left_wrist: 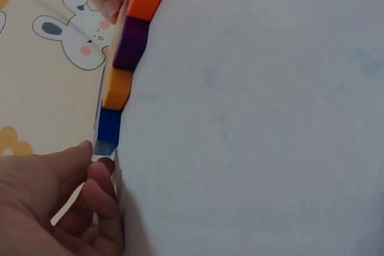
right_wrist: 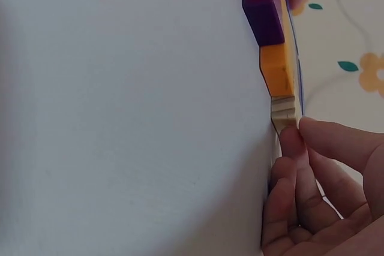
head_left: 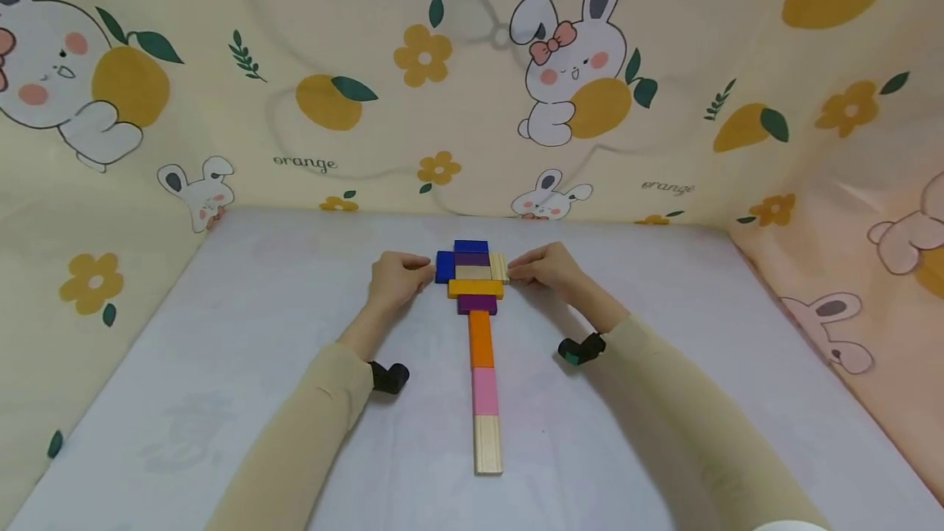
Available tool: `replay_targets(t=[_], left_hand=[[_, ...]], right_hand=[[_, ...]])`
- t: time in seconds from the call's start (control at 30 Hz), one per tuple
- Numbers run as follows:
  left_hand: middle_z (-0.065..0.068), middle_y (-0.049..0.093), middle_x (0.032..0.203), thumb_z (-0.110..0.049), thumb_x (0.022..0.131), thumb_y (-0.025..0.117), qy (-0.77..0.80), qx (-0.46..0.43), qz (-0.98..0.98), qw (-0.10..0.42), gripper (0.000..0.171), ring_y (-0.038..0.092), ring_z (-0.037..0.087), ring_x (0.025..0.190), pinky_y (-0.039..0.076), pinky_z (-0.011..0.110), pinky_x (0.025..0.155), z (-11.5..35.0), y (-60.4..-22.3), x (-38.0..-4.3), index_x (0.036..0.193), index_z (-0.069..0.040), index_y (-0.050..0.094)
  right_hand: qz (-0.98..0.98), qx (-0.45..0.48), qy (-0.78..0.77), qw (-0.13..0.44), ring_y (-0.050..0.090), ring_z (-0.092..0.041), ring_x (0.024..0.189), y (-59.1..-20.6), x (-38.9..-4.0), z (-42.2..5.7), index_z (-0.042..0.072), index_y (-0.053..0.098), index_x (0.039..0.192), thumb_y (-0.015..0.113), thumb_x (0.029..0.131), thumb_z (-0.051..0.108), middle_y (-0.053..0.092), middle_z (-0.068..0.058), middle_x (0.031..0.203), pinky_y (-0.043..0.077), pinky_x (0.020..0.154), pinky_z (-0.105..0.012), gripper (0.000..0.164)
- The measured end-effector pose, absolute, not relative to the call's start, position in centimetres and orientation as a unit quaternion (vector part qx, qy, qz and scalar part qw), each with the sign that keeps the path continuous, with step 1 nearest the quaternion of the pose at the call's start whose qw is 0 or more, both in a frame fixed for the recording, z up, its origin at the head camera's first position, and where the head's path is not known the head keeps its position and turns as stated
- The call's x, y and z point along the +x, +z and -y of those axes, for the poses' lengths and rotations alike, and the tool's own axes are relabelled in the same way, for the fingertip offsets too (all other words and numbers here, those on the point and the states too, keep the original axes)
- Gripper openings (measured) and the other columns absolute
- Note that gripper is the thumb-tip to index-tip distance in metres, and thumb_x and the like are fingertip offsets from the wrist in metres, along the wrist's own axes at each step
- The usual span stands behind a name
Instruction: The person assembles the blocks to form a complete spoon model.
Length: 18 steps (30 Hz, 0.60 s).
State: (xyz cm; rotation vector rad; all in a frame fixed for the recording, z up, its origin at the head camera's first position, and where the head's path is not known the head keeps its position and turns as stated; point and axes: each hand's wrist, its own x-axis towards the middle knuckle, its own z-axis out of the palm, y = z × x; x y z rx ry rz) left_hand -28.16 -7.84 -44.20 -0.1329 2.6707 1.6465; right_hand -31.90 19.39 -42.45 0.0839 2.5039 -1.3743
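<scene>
Wooden blocks lie flat on the white table, forming a cluster with a long stem. My left hand (head_left: 397,277) has its thumb and index fingertips at the outer end of an upright blue block (head_left: 446,266). Across from it, my right hand (head_left: 549,269) touches the side of a plain wood block (head_left: 498,267) with its fingertips. Between these two blocks are a blue block (head_left: 471,247), a purple block (head_left: 471,259) and a plain block (head_left: 473,273), stacked in rows. Below them lie a yellow block (head_left: 475,289) and another purple block (head_left: 477,305).
The stem runs toward me as an orange block (head_left: 481,338), a pink block (head_left: 485,391) and a plain wood block (head_left: 487,445), end to end. A patterned cloth (head_left: 472,121) with rabbits and oranges hangs behind the table (head_left: 243,400). Each wrist wears a small black camera (head_left: 389,378).
</scene>
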Motion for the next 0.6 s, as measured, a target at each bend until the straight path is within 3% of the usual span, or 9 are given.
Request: replay_targets(t=[0.23,0.47,0.53,0.6], left_hand=[[0.007,0.073,0.099,-0.020,0.092,0.072,0.496,-0.027,-0.868,-0.016,0.019,0.064,0.021,0.094,0.053,0.035,0.084,7.0,-44.3,-28.1,0.105,-0.007,0.078],[0.007,0.066,0.073,-0.023,0.098,0.064,0.501,-0.022,-0.865,-0.004,0.023,0.058,0.020,0.064,0.050,0.030,0.062,7.4,-44.3,-28.3,0.106,-0.006,0.076],[0.008,0.064,0.075,-0.025,0.100,0.058,0.496,-0.009,-0.868,-0.001,0.027,0.057,0.021,0.064,0.050,0.031,0.064,7.8,-44.2,-28.0,0.111,-0.004,0.073],[0.008,0.067,0.086,-0.025,0.102,0.055,0.477,0.017,-0.879,-0.004,0.030,0.061,0.021,0.076,0.052,0.033,0.074,8.4,-43.7,-27.5,0.116,-0.003,0.071]], right_hand=[[-0.868,0.023,-0.478,0.133,0.057,-0.021,0.074,-42.5,-31.4,-19.4,0.003,0.078,0.101,0.081,0.083,0.017,0.071,-0.008,0.089,0.050,0.064,-0.026,0.023],[-0.867,0.017,-0.479,0.138,0.057,-0.022,0.078,-42.5,-31.3,-19.5,0.003,0.077,0.103,0.078,0.086,0.019,0.071,-0.008,0.091,0.050,0.068,-0.027,0.023],[-0.861,0.018,-0.488,0.141,0.058,-0.024,0.080,-42.3,-31.0,-19.6,0.002,0.075,0.105,0.075,0.089,0.020,0.072,-0.009,0.092,0.051,0.071,-0.028,0.024],[-0.859,0.021,-0.491,0.140,0.060,-0.026,0.084,-41.8,-30.2,-19.9,0.001,0.074,0.109,0.072,0.092,0.022,0.072,-0.009,0.094,0.052,0.075,-0.030,0.027]])
